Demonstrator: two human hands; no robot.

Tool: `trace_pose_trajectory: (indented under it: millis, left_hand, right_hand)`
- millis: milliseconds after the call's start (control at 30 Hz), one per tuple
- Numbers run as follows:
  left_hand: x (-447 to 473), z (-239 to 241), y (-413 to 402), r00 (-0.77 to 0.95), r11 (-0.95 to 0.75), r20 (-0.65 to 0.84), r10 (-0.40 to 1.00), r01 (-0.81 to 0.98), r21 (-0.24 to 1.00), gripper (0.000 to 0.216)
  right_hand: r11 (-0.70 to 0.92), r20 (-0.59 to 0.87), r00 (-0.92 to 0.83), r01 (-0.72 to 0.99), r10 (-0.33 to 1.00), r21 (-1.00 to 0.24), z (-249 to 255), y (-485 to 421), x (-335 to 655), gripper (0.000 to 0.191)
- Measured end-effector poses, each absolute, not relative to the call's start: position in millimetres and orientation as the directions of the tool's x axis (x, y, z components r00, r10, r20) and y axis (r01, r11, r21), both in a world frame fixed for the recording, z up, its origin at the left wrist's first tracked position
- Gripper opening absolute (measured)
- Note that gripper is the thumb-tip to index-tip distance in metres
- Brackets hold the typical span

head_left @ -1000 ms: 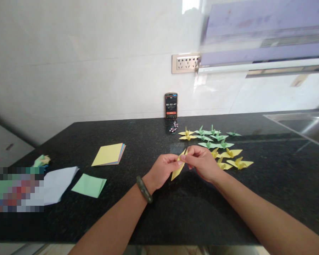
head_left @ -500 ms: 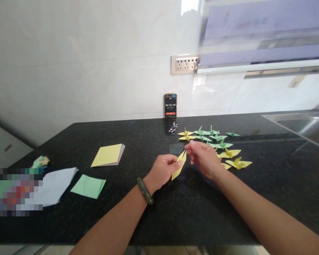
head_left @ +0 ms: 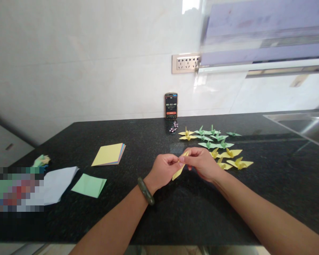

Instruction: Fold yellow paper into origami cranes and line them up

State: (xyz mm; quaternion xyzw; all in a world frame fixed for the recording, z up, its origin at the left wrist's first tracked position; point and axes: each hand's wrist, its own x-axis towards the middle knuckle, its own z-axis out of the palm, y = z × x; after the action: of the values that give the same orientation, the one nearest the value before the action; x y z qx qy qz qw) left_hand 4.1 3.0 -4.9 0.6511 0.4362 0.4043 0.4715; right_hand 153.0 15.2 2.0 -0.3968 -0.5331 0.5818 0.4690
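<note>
Between my hands, above the dark counter, is a narrow folded piece of yellow origami paper (head_left: 178, 173). My left hand (head_left: 164, 170) pinches its left side between thumb and fingers. On the upper part, my right hand (head_left: 201, 162) presses with thumb and fingertips, close against the left thumb. Fingers partly cover the paper's upper folds. Just beyond and right of my right hand sit several yellow paper cranes (head_left: 239, 163) and several green paper cranes (head_left: 223, 144).
A stack of coloured paper (head_left: 107, 154) lies left, with a folded green sheet (head_left: 89, 185) and white paper (head_left: 60, 184) nearer. A phone (head_left: 171, 106) showing a timer leans on the wall, a beaded strap (head_left: 173, 127) before it. A metal sink (head_left: 308, 127) is at right.
My right hand has come down and left from the paper's tip onto its upper part, now meeting my left thumb. The left hand stays in nearly the same place.
</note>
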Motion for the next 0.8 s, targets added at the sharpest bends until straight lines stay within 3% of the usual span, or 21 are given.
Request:
trace_pose_trajectory:
  millis: [367, 567, 633, 700, 800]
  left_hand:
    - [6, -2, 2, 0.266, -0.153, 0.097, 0.959, 0.201, 0.967, 0.025]
    - [8, 0, 0, 0.218, -0.069, 0.036, 0.975, 0.144, 0.987, 0.024]
    - [8, 1, 1, 0.175, -0.028, 0.016, 0.984, 0.064, 0.998, 0.025]
    - [8, 0, 3, 0.124, -0.034, 0.036, 0.992, -0.021, 0.999, 0.023]
    - [6, -2, 6, 0.116, -0.032, 0.049, 0.992, -0.138, 0.990, 0.024]
  right_hand:
    - [-0.020, 0.011, -0.130, -0.239, 0.991, -0.971, 6, 11, 148, 0.019]
    - [0.076, 0.022, 0.140, -0.391, 0.990, -0.917, 12, 30, 165, 0.026]
    - [0.032, 0.004, 0.090, -0.314, 0.996, -0.949, 9, 31, 168, 0.036]
    - [-0.056, -0.036, -0.114, -0.183, 0.993, -0.982, 4, 28, 166, 0.036]
    - [-0.050, -0.052, -0.374, 0.015, 0.926, -0.999, -3, 20, 161, 0.028]
